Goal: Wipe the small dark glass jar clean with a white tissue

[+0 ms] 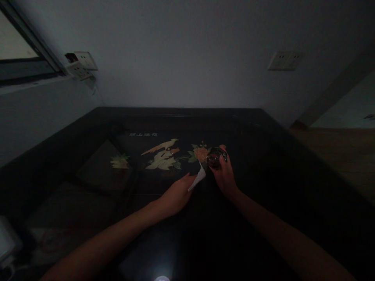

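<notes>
Pretty dim in here, but both hands show up okay. The fingers of the left hand [177, 194] are pinched on a thin white sheet [197, 179], paper or cloth, I can't tell which, and it sticks up at a slant toward the other hand. The right hand [224, 173] has its fingers curled around a dark, shiny, see-through-looking object [216, 157], roundish, with some reddish bits in it; too dark to say what it is exactly. The sheet and that object sit near each other, right between the two sets of fingers. Under all this is a glossy black surface [205, 234] with a picture on it: an orange flower [200, 152] just beyond the sheet and just left of the right fingers, a pale long-tailed bird [161, 146] beyond and left of the left fingers, and a row of pale characters [143, 134] farther out past the bird. Way over to the left of the fingers there's a pale leafy patch [120, 161]. Well beyond the fingers is a plain wall [181, 58], with one socket plate [283, 61] off to the right and a power adapter [78, 71] far left.
</notes>
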Action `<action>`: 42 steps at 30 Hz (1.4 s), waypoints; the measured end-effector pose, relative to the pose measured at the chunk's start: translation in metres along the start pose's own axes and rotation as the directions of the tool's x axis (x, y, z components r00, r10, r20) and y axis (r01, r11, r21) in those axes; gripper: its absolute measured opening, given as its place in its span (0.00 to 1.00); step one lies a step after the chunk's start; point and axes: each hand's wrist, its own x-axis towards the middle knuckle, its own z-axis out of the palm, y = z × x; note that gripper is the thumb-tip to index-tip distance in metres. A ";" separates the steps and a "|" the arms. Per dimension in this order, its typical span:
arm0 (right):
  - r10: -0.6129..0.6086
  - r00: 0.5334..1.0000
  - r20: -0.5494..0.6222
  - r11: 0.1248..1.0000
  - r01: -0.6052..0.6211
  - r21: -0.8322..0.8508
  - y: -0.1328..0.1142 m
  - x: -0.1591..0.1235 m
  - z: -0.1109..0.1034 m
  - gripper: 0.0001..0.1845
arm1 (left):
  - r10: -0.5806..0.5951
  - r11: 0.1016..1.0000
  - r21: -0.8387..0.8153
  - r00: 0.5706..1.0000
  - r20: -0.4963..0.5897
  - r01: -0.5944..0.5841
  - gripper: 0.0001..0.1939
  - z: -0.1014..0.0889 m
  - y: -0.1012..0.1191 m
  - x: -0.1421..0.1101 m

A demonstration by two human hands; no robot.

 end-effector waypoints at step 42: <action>-0.227 0.858 0.461 0.874 0.389 -0.293 -0.029 -0.022 0.017 0.41 | -0.264 0.219 -0.975 0.962 -0.076 -0.016 0.37 0.027 -0.027 0.008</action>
